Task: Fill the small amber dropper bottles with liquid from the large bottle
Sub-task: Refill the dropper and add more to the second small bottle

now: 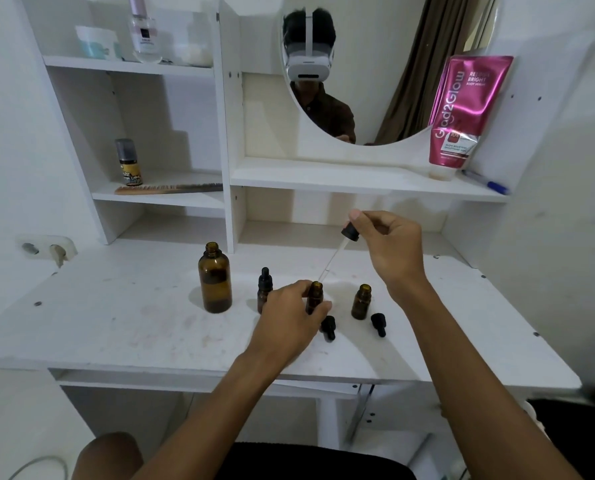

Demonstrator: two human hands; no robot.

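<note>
Amber dropper bottle [315, 296]: uncapped, gripped by left hand [289, 317] on counter [116, 323].
Right hand [389, 244]: pinches dropper [348, 234] above it.

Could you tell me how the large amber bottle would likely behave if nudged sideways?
The large amber bottle looks like rigid glass, so it is probably breakable. It stands tall on a narrow base, so a high push may tip rather than slide it. Its mouth is uncapped, so tipping would likely spill.
</note>
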